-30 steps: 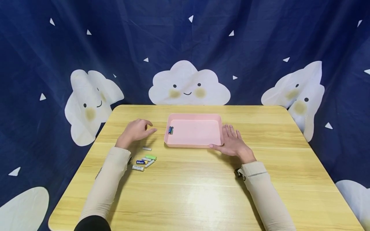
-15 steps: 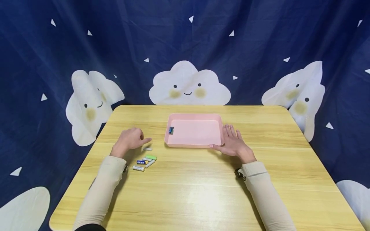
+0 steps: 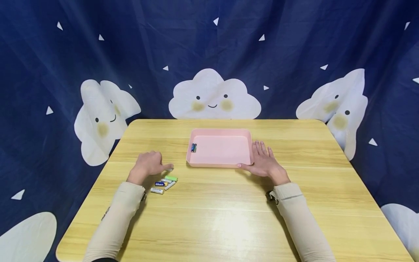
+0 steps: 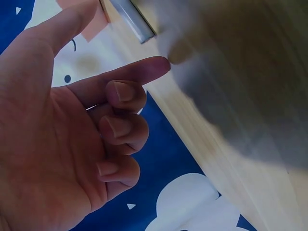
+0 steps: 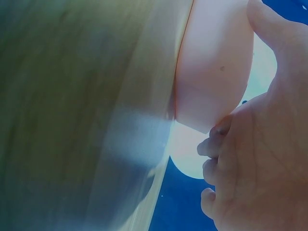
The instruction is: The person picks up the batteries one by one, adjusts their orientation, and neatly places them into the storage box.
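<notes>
My left hand (image 3: 148, 165) hovers at the left of the table, beside a small silver-white battery (image 4: 134, 21). Its thumb and index finger stand apart with the battery between them in the left wrist view; the other fingers are curled in. In the head view that battery is mostly hidden behind the thumb. My right hand (image 3: 263, 162) lies with straight fingers against the right side of a shallow pink tray (image 3: 220, 165), its thumb at the near right corner. Two dark blue batteries (image 3: 194, 148) lie side by side at the tray's left end.
Just nearer than the left hand lies a loose group: a green battery (image 3: 171, 178), a blue-and-yellow battery (image 3: 160, 184), a white battery (image 3: 157, 190) and thinner pale ones. The wooden table (image 3: 229, 211) ends at a dark blue curtain (image 3: 209, 43) with cloud prints.
My left hand has drawn back from near the tray's left side toward me, coming down by the single pale battery. The right hand and the tray have stayed put.
</notes>
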`<state>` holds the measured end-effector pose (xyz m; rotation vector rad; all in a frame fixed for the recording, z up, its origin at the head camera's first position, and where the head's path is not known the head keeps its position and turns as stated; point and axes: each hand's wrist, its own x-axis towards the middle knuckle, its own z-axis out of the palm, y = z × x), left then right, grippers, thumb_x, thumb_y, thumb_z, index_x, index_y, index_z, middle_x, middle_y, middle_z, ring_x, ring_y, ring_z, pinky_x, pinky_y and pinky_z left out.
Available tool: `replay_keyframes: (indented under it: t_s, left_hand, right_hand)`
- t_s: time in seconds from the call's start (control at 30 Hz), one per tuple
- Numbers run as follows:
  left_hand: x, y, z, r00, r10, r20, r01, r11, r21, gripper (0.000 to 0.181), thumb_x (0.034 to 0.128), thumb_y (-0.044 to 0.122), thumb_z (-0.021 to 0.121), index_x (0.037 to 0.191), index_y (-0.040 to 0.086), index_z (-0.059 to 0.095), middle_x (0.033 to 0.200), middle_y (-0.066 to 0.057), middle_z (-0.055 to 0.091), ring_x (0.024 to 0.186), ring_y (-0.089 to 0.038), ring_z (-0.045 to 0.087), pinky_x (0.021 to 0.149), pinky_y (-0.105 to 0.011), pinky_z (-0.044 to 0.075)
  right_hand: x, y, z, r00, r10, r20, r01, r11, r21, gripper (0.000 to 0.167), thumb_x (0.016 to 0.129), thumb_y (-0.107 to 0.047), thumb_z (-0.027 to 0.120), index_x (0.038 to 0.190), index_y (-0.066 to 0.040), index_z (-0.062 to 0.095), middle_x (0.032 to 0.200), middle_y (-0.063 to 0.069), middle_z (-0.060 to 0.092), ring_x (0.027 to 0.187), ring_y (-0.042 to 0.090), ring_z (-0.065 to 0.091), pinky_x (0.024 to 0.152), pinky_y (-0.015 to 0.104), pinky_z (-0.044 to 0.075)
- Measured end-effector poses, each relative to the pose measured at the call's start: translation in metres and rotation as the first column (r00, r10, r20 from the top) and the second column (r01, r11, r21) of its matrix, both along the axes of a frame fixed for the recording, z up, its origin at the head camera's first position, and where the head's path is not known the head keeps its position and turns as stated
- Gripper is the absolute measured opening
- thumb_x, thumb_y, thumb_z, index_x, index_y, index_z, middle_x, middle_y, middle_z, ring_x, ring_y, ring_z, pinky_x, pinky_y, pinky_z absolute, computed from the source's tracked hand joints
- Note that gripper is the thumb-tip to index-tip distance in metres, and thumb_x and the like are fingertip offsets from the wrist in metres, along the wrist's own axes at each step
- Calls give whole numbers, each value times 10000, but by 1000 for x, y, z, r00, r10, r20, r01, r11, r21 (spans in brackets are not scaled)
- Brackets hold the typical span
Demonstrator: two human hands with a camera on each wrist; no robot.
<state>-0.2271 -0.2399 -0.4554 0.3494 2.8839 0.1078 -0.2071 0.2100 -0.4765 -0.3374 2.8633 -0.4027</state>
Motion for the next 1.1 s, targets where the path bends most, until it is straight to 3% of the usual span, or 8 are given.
replay_keyframes:
  t_s: [0.4,1.1]
  left_hand:
    - [1,9,0,999,-36,-6,36,999,-33,603,902,613,676,526,184,482,541,20,457,520,-155,463,513,-313,368]
    - [3,14,1,999,-32,15,34,996,-84,558,833,558,746,544,200,431,573,28,429,555,-145,440,529,-320,381]
  right_hand:
    - [-1,0,0,1000,-3,-1,3,1000,3,1207,918,-789,463,1621,80,7,1717,271,-27,1603,456,-49,1277,630,-5]
    - [1,-1,3,1000,-5,19,5,1000,-11,1205,923,-783,465,1621,72,-18,1719,264,-35,1600,460,-70,1275,629,-29]
